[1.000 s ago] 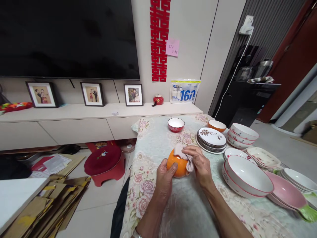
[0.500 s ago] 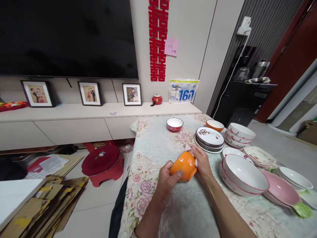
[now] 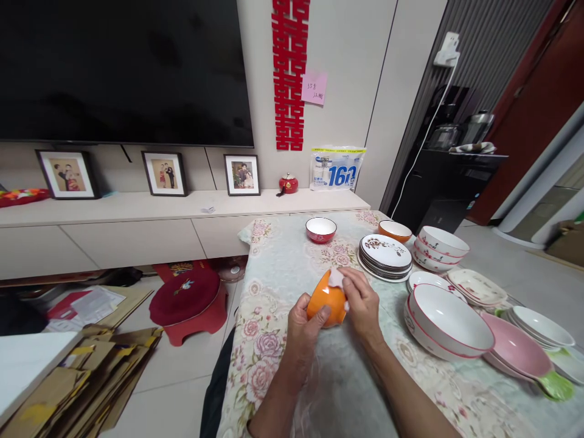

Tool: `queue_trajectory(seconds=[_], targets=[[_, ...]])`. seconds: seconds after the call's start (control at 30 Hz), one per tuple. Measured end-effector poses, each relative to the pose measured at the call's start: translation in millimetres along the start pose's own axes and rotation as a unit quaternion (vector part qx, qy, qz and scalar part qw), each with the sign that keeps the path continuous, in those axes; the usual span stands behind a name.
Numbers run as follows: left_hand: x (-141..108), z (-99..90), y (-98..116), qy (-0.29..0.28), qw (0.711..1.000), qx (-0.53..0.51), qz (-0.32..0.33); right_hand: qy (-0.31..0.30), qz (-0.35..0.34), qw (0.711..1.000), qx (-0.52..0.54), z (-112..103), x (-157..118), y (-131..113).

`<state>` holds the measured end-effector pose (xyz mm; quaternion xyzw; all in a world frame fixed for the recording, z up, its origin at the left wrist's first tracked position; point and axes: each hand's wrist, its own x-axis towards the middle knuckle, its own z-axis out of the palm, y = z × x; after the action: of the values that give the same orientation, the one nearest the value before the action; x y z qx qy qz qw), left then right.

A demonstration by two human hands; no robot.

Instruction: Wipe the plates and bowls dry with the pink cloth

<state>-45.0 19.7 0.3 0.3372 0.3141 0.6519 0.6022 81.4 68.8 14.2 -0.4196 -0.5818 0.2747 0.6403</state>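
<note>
An orange bowl (image 3: 327, 303) is tilted on its side above the flowered tablecloth (image 3: 274, 286). My left hand (image 3: 305, 322) grips it from the left, thumb across the outer wall and fingers hidden behind. In my right hand (image 3: 362, 298) is a crumpled whitish cloth (image 3: 336, 278), pressed to the bowl's outside near the upper right edge. Whether it is fabric or paper I cannot tell. Beyond the hands stand a red bowl (image 3: 321, 231) with a white inside and, to the right, a stack of patterned plates (image 3: 385, 252).
A second orange bowl (image 3: 395, 231), stacked white bowls (image 3: 440, 246), large red-rimmed bowls (image 3: 451, 319) and pink dishes (image 3: 520, 347) crowd the table's right side. A long cabinet (image 3: 137, 207) runs along the wall. On the floor at left are a red stool (image 3: 189, 298) and flattened cardboard (image 3: 91, 377).
The orange bowl has shifted slightly left and turned in my left hand. My right hand has moved the cloth left, onto the bowl's upper outer wall.
</note>
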Motion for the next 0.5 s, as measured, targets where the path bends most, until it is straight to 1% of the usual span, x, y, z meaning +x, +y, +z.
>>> queue_trajectory(seconds=[0.07,0.1,0.13,0.17,0.2,0.23,0.27,0.3,0.33,0.37,0.4,0.43,0.47,0.5], targets=[[-1,-0.2,1,-0.003,1.000,0.025,0.009,-0.058,-0.113,0.989,-0.071,-1,-4,-10],[-1,-0.6,2,-0.008,0.999,0.035,0.014,-0.081,-0.150,0.981,-0.087,-1,-5,-13],[-1,-1.2,2,-0.015,0.999,0.043,0.016,-0.096,-0.172,0.976,-0.094,-2,-4,-15],[-2,-1.9,2,-0.022,0.998,0.049,0.016,-0.101,-0.175,0.975,-0.093,-3,-3,-14],[-2,-2.6,1,-0.028,0.998,0.052,0.012,-0.097,-0.161,0.979,-0.081,-4,-1,-12],[-3,-3.2,0,-0.034,0.998,0.053,0.005,-0.086,-0.128,0.986,-0.060,-6,3,-9],[-3,-3.5,-1,-0.038,0.998,0.049,-0.003,-0.068,-0.078,0.994,-0.026,-8,6,-4],[-4,-3.5,-2,-0.041,0.998,0.039,-0.009,-0.047,-0.015,0.999,0.021,-10,10,1],[-4,-3.1,-2,-0.044,0.999,0.024,-0.013,-0.029,0.053,0.995,0.079,-11,13,6],[-4,-2.4,-3,-0.045,0.999,0.005,-0.015,-0.015,0.118,0.983,0.141,-11,15,10],[-4,-1.3,-3,-0.046,0.999,-0.018,-0.016,-0.005,0.173,0.965,0.198,-11,16,13],[-4,0.0,-2,-0.045,0.998,-0.043,-0.016,0.000,0.212,0.946,0.246,-10,16,16],[-4,1.3,-1,-0.042,0.997,-0.067,-0.015,0.001,0.230,0.933,0.278,-8,16,17],[-4,2.6,0,-0.038,0.995,-0.088,-0.013,-0.003,0.233,0.928,0.292,-5,14,17]])
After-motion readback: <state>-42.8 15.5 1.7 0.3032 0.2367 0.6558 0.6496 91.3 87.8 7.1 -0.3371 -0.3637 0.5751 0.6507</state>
